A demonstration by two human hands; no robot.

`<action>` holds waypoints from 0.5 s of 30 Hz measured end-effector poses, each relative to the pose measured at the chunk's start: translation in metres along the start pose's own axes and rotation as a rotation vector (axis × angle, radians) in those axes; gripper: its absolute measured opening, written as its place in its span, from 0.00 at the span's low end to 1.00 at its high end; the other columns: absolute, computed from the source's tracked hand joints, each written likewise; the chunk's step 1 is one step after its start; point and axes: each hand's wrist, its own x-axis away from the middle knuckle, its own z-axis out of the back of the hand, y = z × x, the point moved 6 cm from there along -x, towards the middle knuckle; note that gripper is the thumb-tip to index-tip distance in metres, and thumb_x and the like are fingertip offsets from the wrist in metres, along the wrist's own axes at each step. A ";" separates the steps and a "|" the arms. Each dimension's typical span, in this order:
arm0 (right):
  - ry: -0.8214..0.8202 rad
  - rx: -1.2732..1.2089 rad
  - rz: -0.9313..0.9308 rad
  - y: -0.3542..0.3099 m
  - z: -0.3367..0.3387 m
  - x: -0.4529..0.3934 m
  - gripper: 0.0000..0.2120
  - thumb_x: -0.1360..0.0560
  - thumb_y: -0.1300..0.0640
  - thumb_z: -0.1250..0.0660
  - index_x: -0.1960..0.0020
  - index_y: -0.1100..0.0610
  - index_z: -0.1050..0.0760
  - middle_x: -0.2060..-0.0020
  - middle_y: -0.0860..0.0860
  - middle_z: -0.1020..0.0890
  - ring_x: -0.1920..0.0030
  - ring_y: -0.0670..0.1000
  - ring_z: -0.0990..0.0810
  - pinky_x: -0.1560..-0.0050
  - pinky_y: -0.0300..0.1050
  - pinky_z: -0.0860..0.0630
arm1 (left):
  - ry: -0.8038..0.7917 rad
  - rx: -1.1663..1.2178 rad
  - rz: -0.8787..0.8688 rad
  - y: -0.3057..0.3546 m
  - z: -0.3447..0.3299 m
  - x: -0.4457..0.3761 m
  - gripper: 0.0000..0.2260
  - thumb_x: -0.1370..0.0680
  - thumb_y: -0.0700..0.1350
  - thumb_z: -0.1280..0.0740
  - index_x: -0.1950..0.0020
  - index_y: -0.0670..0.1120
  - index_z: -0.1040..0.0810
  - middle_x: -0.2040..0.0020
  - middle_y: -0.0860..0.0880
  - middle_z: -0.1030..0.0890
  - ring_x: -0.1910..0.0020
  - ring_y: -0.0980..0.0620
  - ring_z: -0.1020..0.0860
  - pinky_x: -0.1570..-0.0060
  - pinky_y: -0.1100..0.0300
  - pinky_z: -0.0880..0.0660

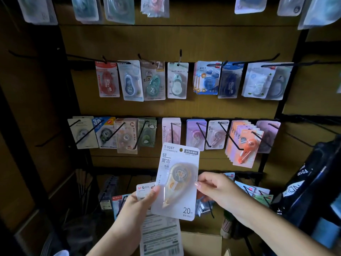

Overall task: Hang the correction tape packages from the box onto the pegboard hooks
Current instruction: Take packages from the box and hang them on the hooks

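Fingertips of our right hand (pixel 212 187) pinch the white carded correction tape package (pixel 177 183) at lower centre; our left hand (pixel 145 198) grips spare packages (pixel 160 235). Next we judge: thread its hole onto a matching black hook (pixel 224 133).

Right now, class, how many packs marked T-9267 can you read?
2: held pack between left hand and right hand; hanging pack in the row above it. Others may be hidden.

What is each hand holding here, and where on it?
Right hand pinches the front package's right edge; left hand grips its left edge and more packages behind.
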 end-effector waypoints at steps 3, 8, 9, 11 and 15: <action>-0.004 -0.065 -0.015 0.001 -0.002 -0.001 0.08 0.22 0.59 0.39 0.55 0.53 0.22 0.57 0.48 0.16 0.53 0.47 0.18 0.48 0.47 0.21 | 0.002 0.015 0.045 -0.003 -0.002 0.001 0.17 0.29 0.46 0.33 0.45 0.36 0.20 0.49 0.33 0.19 0.55 0.37 0.19 0.49 0.43 0.24; -0.007 -0.341 -0.082 0.006 -0.005 -0.002 0.09 0.21 0.62 0.41 0.56 0.57 0.23 0.62 0.51 0.18 0.60 0.48 0.19 0.61 0.40 0.23 | 0.001 0.094 0.150 -0.010 -0.002 0.001 0.13 0.31 0.46 0.31 0.50 0.40 0.19 0.53 0.36 0.17 0.59 0.38 0.17 0.52 0.44 0.23; -0.011 -0.361 -0.086 0.007 -0.005 -0.002 0.09 0.21 0.62 0.41 0.56 0.57 0.23 0.62 0.51 0.18 0.61 0.48 0.20 0.61 0.40 0.24 | -0.006 0.110 0.162 -0.011 -0.002 0.000 0.12 0.31 0.45 0.31 0.51 0.39 0.19 0.53 0.36 0.17 0.59 0.38 0.17 0.51 0.44 0.23; -0.018 -0.374 -0.093 0.009 -0.007 -0.002 0.09 0.21 0.62 0.42 0.55 0.58 0.23 0.62 0.51 0.18 0.61 0.48 0.20 0.60 0.41 0.23 | -0.029 0.125 0.177 -0.013 -0.004 0.000 0.13 0.30 0.45 0.32 0.50 0.39 0.18 0.51 0.35 0.17 0.58 0.38 0.17 0.51 0.44 0.23; -0.017 -0.343 -0.130 0.015 -0.009 -0.001 0.11 0.20 0.63 0.43 0.54 0.56 0.23 0.61 0.50 0.17 0.59 0.49 0.20 0.55 0.45 0.22 | -0.042 0.116 0.201 -0.020 -0.004 -0.002 0.14 0.27 0.45 0.34 0.45 0.40 0.19 0.48 0.35 0.18 0.56 0.38 0.17 0.49 0.45 0.23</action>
